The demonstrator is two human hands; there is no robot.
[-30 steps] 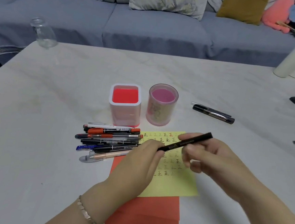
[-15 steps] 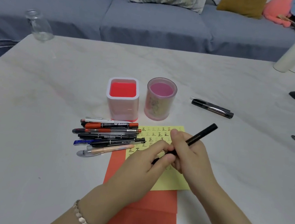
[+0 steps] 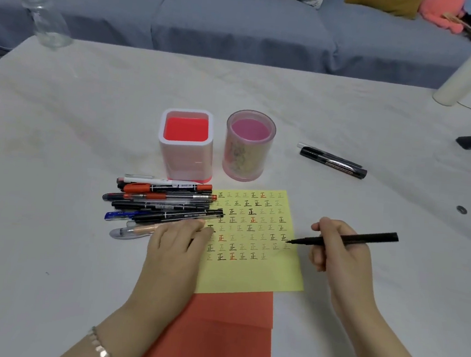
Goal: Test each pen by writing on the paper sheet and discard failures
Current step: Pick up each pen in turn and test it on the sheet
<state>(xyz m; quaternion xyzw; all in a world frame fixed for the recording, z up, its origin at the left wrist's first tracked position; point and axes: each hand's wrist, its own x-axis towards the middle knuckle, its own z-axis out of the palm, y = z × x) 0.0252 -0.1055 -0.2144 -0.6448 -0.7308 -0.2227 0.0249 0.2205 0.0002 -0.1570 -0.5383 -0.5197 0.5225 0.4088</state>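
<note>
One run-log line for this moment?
phase: pen test | right hand: grips black pen, tip on yellow sheet near right edge | left hand: rests on sheet's left edge | pen pile: left of sheet

Head camera, forward and down — seemingly close over table (image 3: 61,134).
</note>
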